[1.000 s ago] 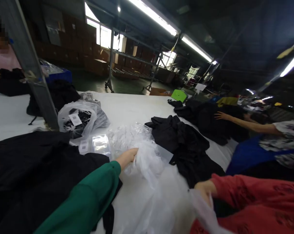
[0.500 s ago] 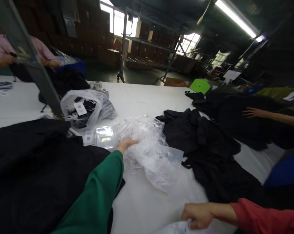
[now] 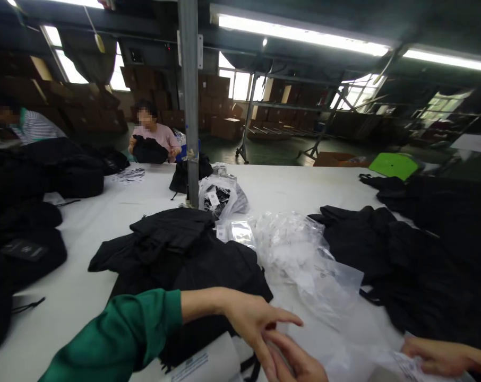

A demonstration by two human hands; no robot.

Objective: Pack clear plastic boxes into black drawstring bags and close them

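Note:
My left hand (image 3: pixel 250 318), in a green sleeve, reaches across the lower middle of the view with its index finger stretched out and apart from the others. Its lower fingers meet my right hand (image 3: pixel 294 361), which comes up from the bottom edge with fingers extended. I see nothing held between them. Below my left wrist lies a whitish plastic bag (image 3: pixel 208 363) with printed lines, beside a dark strap. A heap of black garments (image 3: pixel 192 265) lies behind my left forearm. Clear plastic bags (image 3: pixel 292 241) are piled beyond my hands.
At right, a co-worker's hand (image 3: pixel 439 355) grips printed plastic. Black garments (image 3: pixel 423 276) spread behind it. A metal post (image 3: pixel 190 106) rises beside a bag of tags (image 3: pixel 220 199). Black drawstring bags (image 3: pixel 33 233) are stacked at left. Two people sit across the white table (image 3: pixel 272 180).
The view has swung left. My left hand has left the clear bag pile and come back towards me, and my right hand has entered from below.

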